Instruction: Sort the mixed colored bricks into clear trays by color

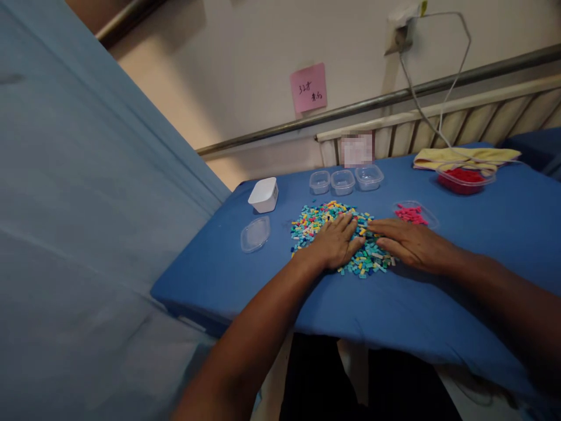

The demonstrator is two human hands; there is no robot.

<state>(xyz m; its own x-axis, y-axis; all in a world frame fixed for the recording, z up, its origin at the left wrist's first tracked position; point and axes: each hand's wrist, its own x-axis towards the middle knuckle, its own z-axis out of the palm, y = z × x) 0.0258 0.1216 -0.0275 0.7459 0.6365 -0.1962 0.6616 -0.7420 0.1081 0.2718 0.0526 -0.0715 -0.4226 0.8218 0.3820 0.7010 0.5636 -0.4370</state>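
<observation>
In the head view, the left hand (338, 241) lies flat and unclenched, fingers spread, upon the heap of small coloured pieces (367, 256). The right hand (409, 242), fingers straight, extends over the heap's three-o'clock side. Pink pieces (411, 214) lie at two o'clock, a white tub (263, 196) at ten.

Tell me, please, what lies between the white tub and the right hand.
In the head view, first bare blue cloth, then the pile of mixed-colour pieces with the left hand on it.
</observation>
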